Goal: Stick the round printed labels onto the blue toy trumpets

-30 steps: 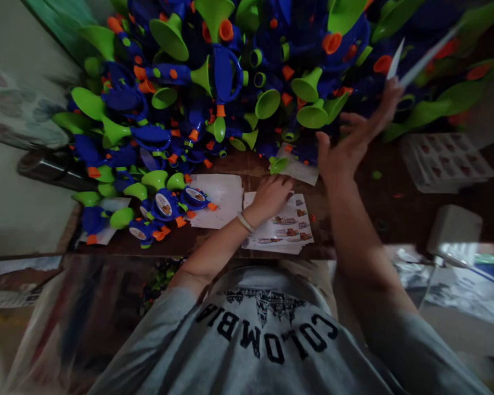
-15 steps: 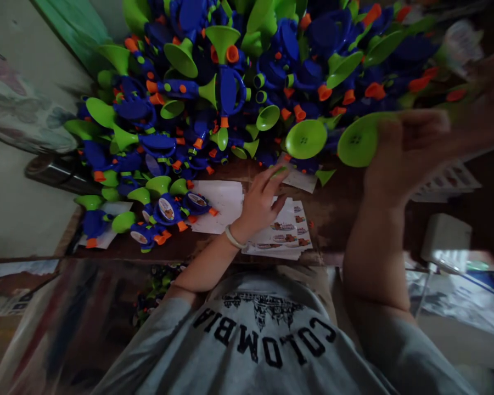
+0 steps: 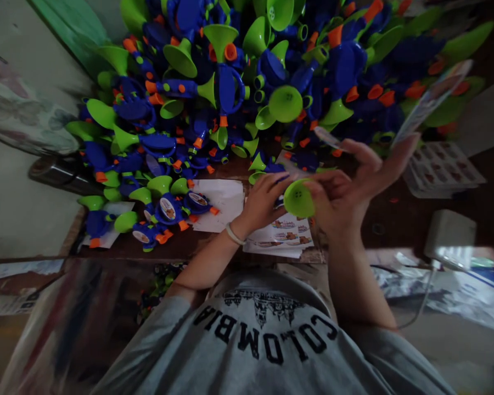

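Note:
A blue toy trumpet with a lime-green bell [image 3: 298, 198] is between my two hands, above the sticker sheets [image 3: 286, 236]. My left hand [image 3: 265, 202] has its fingers closed round the body side, which is mostly hidden. At the bell, my right hand [image 3: 341, 200] grips with thumb and bent fingers, while other fingers stretch outward. An oval sticker [image 3: 327, 137] appears to cling to one outstretched fingertip. Beyond another finger of that hand stands a blurred, tilted sticker strip [image 3: 434, 101]; whether it is stuck to the finger I cannot tell.
A big heap of blue, green and orange toy trumpets [image 3: 233, 93] covers the table's back. Several with oval labels [image 3: 167, 208] lie at front left beside white paper [image 3: 220, 203]. More sticker sheets [image 3: 447, 167], a white power adapter [image 3: 452, 236] and a dark cylinder [image 3: 61, 173] are around.
My right hand has come in from the right with a toy trumpet, down to my left hand. My left hand has closed on it. Stickers now show near my right fingers.

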A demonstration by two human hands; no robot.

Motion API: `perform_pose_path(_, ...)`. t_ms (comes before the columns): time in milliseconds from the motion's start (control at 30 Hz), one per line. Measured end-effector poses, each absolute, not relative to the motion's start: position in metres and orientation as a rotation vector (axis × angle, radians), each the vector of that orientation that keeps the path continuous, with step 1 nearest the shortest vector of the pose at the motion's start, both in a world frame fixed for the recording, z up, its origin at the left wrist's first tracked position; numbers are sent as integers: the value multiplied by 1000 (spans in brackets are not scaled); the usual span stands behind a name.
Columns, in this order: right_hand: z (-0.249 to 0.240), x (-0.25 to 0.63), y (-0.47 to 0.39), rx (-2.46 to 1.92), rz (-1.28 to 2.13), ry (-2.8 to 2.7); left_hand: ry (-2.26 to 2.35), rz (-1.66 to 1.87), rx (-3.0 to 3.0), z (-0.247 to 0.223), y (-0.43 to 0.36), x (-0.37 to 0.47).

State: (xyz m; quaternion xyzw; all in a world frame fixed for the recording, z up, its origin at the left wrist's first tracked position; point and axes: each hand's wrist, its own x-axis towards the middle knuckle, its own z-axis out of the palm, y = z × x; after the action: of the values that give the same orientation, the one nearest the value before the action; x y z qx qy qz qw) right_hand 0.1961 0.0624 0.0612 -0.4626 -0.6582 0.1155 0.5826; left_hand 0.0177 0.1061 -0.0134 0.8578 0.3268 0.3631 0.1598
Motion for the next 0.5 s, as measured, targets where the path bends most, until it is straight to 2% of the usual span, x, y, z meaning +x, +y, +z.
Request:
perform_pose_path(133,62,174,42,-917,316,-1459,848,1127,2280,-5,86,13)
perform_pose_path(300,61,181,33,-1010,237,-1253,1016,1420,1540,6,63,9)
perform_pose_path(500,34,180,35,-940,531,-1141,890,1376,1131,8,51,7)
